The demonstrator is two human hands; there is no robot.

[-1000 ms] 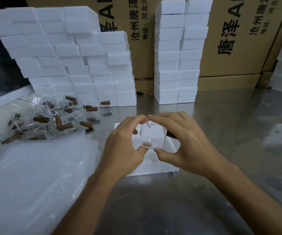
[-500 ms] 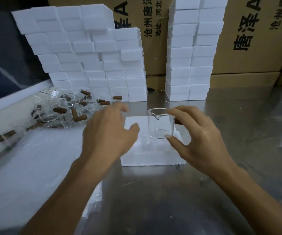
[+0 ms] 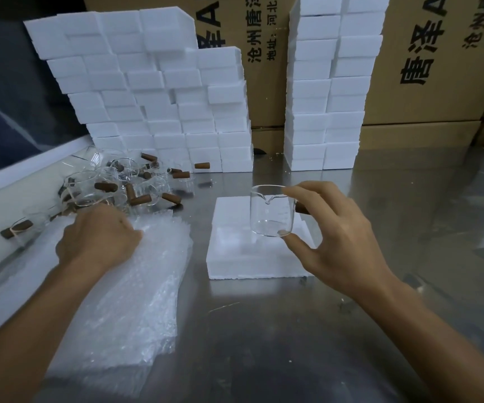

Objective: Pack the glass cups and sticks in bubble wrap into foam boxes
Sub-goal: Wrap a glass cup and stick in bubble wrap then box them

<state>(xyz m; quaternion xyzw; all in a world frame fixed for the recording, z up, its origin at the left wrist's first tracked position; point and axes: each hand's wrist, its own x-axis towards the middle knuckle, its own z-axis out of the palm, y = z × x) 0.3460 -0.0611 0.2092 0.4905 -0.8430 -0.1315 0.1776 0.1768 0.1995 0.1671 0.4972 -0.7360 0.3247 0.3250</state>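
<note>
My right hand (image 3: pixel 339 237) pinches a clear glass cup (image 3: pixel 271 210) with a pouring spout and a brown stick handle, holding it upright just above an open white foam box (image 3: pixel 235 257) on the steel table. My left hand (image 3: pixel 98 237) lies knuckles up on the far end of a stack of bubble wrap sheets (image 3: pixel 124 301); its fingertips are hidden, so I cannot tell whether they pinch a sheet. Behind it lies a heap of glass cups with brown sticks (image 3: pixel 118 187).
Two stacks of white foam boxes stand at the back, a wide stack (image 3: pixel 159 97) on the left and a tall stack (image 3: pixel 328 91) on the right, against cardboard cartons (image 3: pixel 427 68). A white ledge (image 3: pixel 17 170) runs along the table's left side.
My left hand let go of the cup and moved left onto the bubble wrap. My right hand alone now holds the cup, lifted slightly above the foam box.
</note>
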